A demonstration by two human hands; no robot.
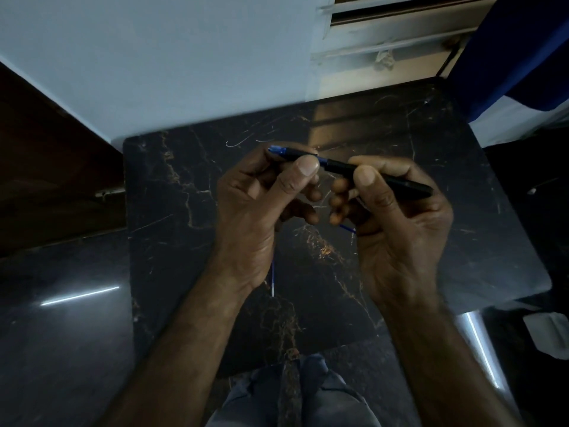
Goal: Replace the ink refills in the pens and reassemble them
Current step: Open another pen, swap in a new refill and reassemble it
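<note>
Both hands hold one pen above a dark marble table [172, 241]. My left hand [261, 201] pinches the pen's front section [288, 152], dark with a blue tip pointing left. My right hand [391, 211] grips the black barrel [397, 180], which runs to the right. A short stretch of blue refill [322, 161] shows in the gap between the two parts. A second thin blue refill [348, 228] pokes out under my right fingers. Another blue refill [272, 278] lies on the table, partly hidden behind my left wrist.
The marble table butts against a pale wall [154, 72] at the back. A louvred window frame [394, 35] and a blue cloth [517, 57] are at the upper right. A dark wooden panel [46, 164] stands at the left. My knees [301, 396] show below the table's front edge.
</note>
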